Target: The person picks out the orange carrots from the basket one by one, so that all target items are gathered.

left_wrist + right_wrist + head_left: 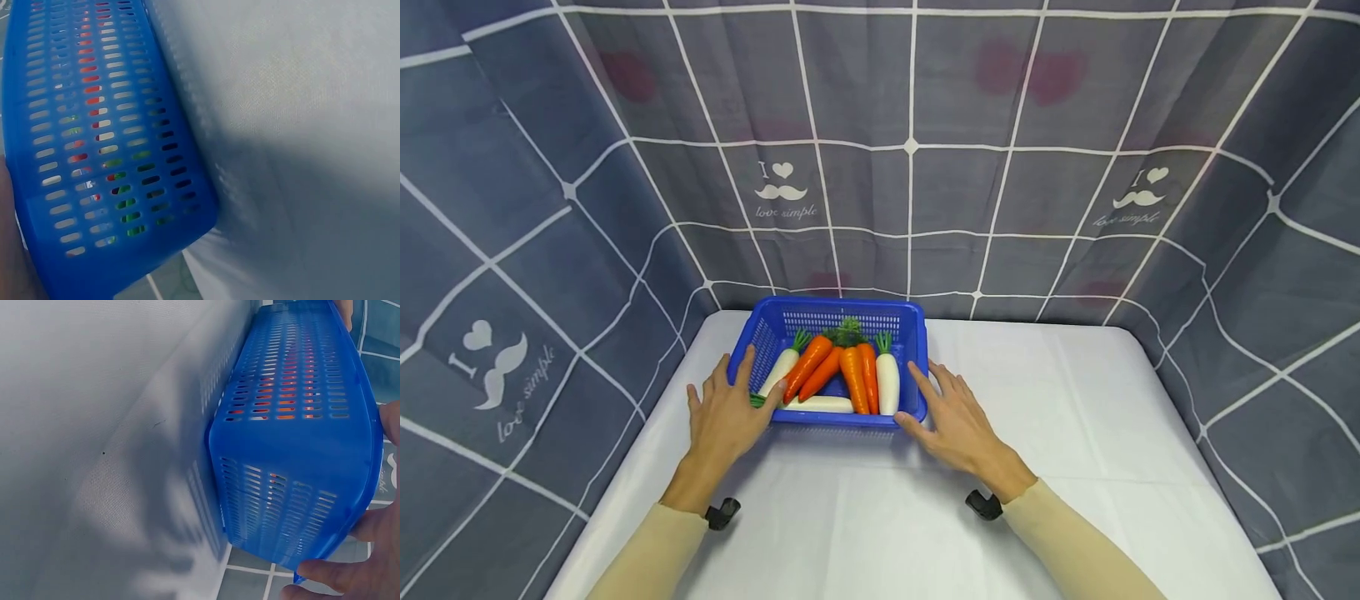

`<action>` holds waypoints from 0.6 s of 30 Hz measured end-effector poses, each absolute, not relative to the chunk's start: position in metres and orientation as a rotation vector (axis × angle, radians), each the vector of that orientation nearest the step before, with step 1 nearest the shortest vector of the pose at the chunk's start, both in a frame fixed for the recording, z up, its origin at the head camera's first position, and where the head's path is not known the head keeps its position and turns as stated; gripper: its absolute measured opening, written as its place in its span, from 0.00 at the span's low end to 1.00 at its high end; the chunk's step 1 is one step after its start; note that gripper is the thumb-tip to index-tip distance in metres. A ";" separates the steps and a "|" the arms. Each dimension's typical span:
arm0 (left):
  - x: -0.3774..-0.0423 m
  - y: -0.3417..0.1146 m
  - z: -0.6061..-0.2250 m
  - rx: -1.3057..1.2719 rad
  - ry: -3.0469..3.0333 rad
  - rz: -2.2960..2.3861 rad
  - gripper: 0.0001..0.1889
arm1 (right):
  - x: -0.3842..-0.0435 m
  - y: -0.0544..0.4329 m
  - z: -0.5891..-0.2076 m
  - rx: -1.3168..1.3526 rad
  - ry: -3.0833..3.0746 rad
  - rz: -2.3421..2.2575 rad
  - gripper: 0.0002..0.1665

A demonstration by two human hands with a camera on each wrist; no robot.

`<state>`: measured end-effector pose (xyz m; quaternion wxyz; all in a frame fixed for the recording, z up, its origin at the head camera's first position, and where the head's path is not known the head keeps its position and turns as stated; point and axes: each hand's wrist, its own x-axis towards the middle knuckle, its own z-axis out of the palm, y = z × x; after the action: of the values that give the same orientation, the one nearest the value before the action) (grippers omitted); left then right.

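Note:
A blue perforated plastic basket [838,421] sits at the back left of the white table. Inside lie several orange carrots [853,379] with green tops, an upright-laid white radish [887,385] at the right, another radish [781,372] at the left, and a white one [823,405] lying crosswise along the front. My left hand [726,421] is at the basket's front left corner, its thumb and index finger over the rim. Around the front right corner, my right hand [961,429] has its thumb and index finger at the rim. Both hands' fingers are spread and fairly straight.
A grey curtain [955,192] with white grid lines surrounds the white tabletop [1037,400] at the back and both sides. Close behind the basket, the curtain meets the table's rear edge. Black wrist straps [983,505] show at both sleeves.

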<state>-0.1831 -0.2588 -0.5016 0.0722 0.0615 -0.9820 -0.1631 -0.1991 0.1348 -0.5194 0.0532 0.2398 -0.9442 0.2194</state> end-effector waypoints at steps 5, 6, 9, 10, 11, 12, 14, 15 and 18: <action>-0.183 -0.257 -0.501 0.172 -2.927 -0.495 0.51 | -0.199 0.135 -0.521 0.733 -2.853 0.695 0.55; -0.183 -0.256 -0.501 0.167 -2.923 -0.495 0.51 | -0.199 0.134 -0.521 0.730 -2.851 0.706 0.55; -0.183 -0.255 -0.501 0.154 -2.918 -0.493 0.50 | -0.198 0.134 -0.522 0.714 -2.850 0.734 0.55; -0.183 -0.255 -0.501 0.152 -2.917 -0.492 0.49 | -0.198 0.134 -0.521 0.708 -2.852 0.745 0.55; -0.183 -0.255 -0.501 0.151 -2.917 -0.490 0.49 | -0.197 0.133 -0.521 0.699 -2.858 0.753 0.56; -0.183 -0.254 -0.501 0.149 -2.917 -0.488 0.49 | -0.197 0.133 -0.521 0.693 -2.863 0.757 0.56; -0.182 -0.252 -0.501 0.139 -2.911 -0.488 0.48 | -0.196 0.134 -0.521 0.680 -2.876 0.762 0.57; -0.181 -0.251 -0.500 0.133 -2.909 -0.489 0.48 | -0.195 0.135 -0.521 0.676 -2.882 0.762 0.59; -0.177 -0.246 -0.500 0.119 -2.902 -0.490 0.47 | -0.192 0.138 -0.521 0.669 -2.899 0.747 0.64</action>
<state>-0.1771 -0.2461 -0.5002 0.0979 0.0403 -0.9805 -0.1655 -0.1921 0.1379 -0.5207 0.0371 0.2180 -0.9444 0.2433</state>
